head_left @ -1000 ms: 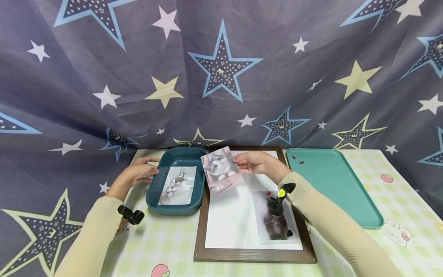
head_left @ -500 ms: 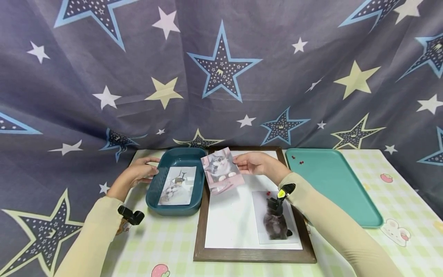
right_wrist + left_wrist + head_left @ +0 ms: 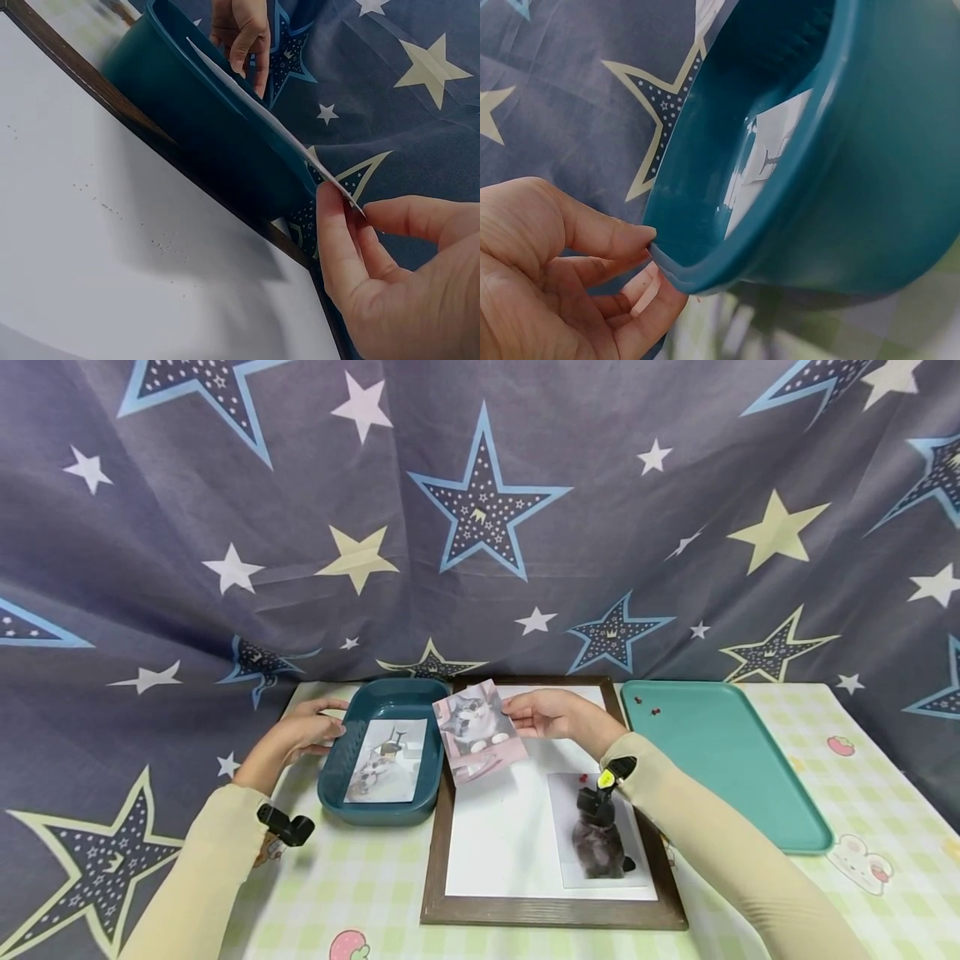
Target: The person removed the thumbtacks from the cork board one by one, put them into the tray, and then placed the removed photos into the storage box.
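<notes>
My right hand (image 3: 546, 713) pinches the right edge of a cat photo (image 3: 477, 735) with a pink background, held tilted above the board's upper left. Seen edge-on in the right wrist view, the photo (image 3: 255, 105) is between thumb and fingers. My left hand (image 3: 306, 727) holds the rim of a dark teal basin (image 3: 390, 815), thumb at the rim and fingers on the outer side (image 3: 577, 262). Inside the basin lies another cat photo (image 3: 386, 762). On the brown-framed whiteboard (image 3: 498, 835), a photo of a dark grey cat (image 3: 597, 839) has a red push pin (image 3: 583, 778) at its top.
To the right of the board lies a green tray (image 3: 738, 760) with red push pins (image 3: 656, 712) near its upper left. A checked cloth (image 3: 390, 893) covers the table. Behind it hangs a star-patterned curtain (image 3: 480, 618). The basin stands against the board's left side.
</notes>
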A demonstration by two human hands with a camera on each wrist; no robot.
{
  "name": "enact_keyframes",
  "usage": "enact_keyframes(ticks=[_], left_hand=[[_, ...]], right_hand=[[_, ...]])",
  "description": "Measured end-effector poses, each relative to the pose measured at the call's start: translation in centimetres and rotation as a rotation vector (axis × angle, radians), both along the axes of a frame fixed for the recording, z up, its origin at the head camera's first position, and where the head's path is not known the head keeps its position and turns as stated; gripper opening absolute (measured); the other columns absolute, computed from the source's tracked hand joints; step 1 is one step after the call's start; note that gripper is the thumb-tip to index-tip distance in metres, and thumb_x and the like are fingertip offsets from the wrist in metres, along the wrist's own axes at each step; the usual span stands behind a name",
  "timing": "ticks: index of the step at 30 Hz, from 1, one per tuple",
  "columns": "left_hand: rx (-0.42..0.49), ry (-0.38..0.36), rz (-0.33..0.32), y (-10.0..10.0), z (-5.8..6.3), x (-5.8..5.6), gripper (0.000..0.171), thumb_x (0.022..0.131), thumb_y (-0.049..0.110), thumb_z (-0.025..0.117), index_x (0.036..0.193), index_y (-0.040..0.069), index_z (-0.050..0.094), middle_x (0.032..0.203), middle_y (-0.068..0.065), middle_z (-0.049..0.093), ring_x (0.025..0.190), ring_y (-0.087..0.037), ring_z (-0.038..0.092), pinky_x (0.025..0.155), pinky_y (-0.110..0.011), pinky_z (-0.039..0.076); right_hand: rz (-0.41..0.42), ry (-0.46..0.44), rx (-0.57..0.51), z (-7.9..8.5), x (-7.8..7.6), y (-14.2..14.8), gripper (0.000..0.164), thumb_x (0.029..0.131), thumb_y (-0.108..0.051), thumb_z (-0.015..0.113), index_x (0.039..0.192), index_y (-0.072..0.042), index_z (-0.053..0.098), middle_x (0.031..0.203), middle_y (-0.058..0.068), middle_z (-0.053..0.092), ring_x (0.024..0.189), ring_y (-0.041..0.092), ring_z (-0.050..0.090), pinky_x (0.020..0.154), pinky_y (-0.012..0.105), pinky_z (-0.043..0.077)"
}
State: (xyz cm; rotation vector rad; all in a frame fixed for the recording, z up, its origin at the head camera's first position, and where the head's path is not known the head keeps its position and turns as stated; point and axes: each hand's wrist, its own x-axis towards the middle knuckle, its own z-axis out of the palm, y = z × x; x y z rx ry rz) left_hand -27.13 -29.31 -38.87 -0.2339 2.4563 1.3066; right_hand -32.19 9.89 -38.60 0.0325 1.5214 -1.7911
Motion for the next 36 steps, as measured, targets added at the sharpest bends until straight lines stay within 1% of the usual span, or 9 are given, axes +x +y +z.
enact_keyframes(ticks=[10,15,19,26,31,36], left_hand=[[-0.003,0.000,-0.010,0.0,-0.1,-0.2,0.063,0.098,0.008,0.053,0.157,0.002,0.031,0.147,-0.030,0.041,0.129,-0.039,0.053,0.102,-0.052,0.053],[-0.004,0.002,-0.007,0.1,-0.1,0.0,0.063,0.098,0.008,0.053,0.156,0.001,0.031,0.144,-0.030,0.044,0.125,-0.037,0.055,0.100,-0.052,0.054],[-0.008,0.004,-0.007,0.0,-0.1,0.1,0.063,0.097,0.007,0.053,0.156,0.000,0.031,0.142,-0.030,0.046,0.121,-0.035,0.057,0.096,-0.049,0.056],[-0.013,-0.006,-0.010,0.0,-0.1,-0.1,0.064,0.098,0.009,0.053,0.157,0.003,0.030,0.143,-0.028,0.046,0.121,-0.034,0.057,0.096,-0.047,0.055],[-0.007,-0.009,-0.018,-0.1,0.0,-0.1,0.064,0.099,0.009,0.053,0.158,0.003,0.029,0.143,-0.028,0.046,0.119,-0.033,0.057,0.095,-0.047,0.055],[0.000,-0.006,-0.019,-0.2,0.1,-0.1,0.064,0.099,0.008,0.053,0.158,0.002,0.029,0.141,-0.028,0.047,0.118,-0.033,0.057,0.096,-0.048,0.055]], right_hand=[[-0.001,-0.023,-0.014,-0.1,0.0,0.0,0.025,0.104,0.000,0.045,0.091,-0.011,0.064,0.082,-0.001,0.066,0.076,0.011,0.066,0.071,0.023,0.059],[0.001,-0.018,-0.005,-0.1,0.0,-0.2,0.024,0.104,0.000,0.044,0.093,-0.010,0.063,0.082,-0.001,0.065,0.076,0.011,0.066,0.072,0.023,0.059],[0.003,-0.010,0.009,0.0,-0.2,-0.4,0.026,0.104,0.000,0.046,0.090,-0.011,0.064,0.081,-0.001,0.065,0.075,0.010,0.065,0.071,0.023,0.058],[0.004,-0.012,0.008,-0.1,-0.5,-0.5,0.033,0.104,0.000,0.045,0.083,-0.012,0.066,0.080,0.000,0.065,0.074,0.010,0.066,0.070,0.023,0.059],[0.004,-0.021,0.012,0.1,-0.5,-0.9,0.031,0.104,0.000,0.045,0.083,-0.011,0.066,0.081,0.001,0.065,0.074,0.012,0.066,0.071,0.024,0.059],[0.013,0.001,0.028,0.6,-0.3,-1.6,0.030,0.104,0.000,0.046,0.083,-0.011,0.065,0.082,0.000,0.063,0.074,0.011,0.064,0.070,0.023,0.058]])
